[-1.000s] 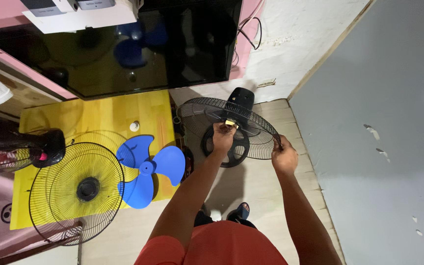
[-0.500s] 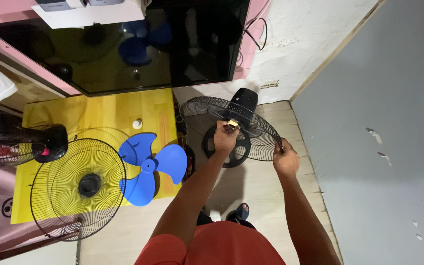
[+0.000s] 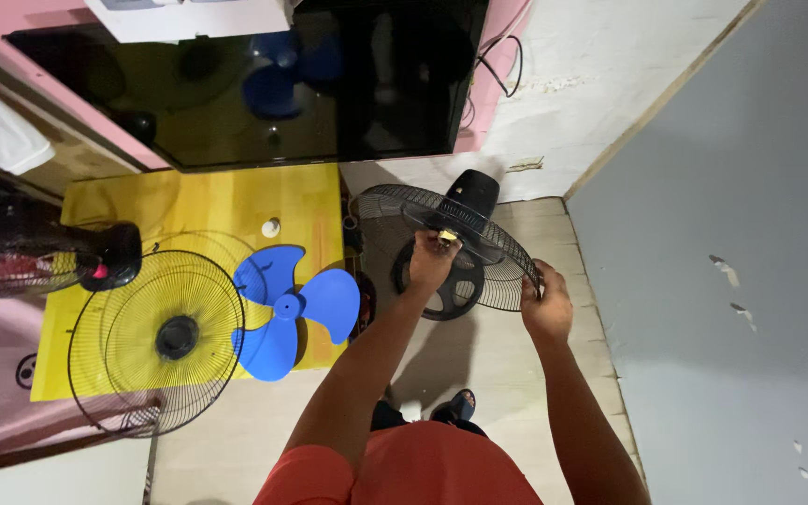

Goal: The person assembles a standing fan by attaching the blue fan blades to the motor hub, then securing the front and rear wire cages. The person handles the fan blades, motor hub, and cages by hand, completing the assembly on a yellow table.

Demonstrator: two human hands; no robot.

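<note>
A black standing fan [image 3: 471,194] stands on the floor in front of me, with its rear wire guard [image 3: 395,210] mounted and facing up. My left hand [image 3: 430,261] is at the guard's centre, with its fingers pinched on a small yellowish part [image 3: 445,234] at the hub. My right hand [image 3: 546,301] grips the guard's rim at the right. The fan's round black base [image 3: 449,288] shows through the wires below.
A yellow wooden table [image 3: 189,206] at the left carries a blue three-blade fan propeller [image 3: 296,309], a loose black wire guard [image 3: 156,339], a small white cap [image 3: 271,227] and part of another fan [image 3: 95,264]. A dark screen [image 3: 264,84] lies behind. A grey wall [image 3: 741,234] stands at the right.
The view has shifted slightly, so everything sits a little more to the right. Both hands stay on the fan guard, the left at the hub and the right on the rim.
</note>
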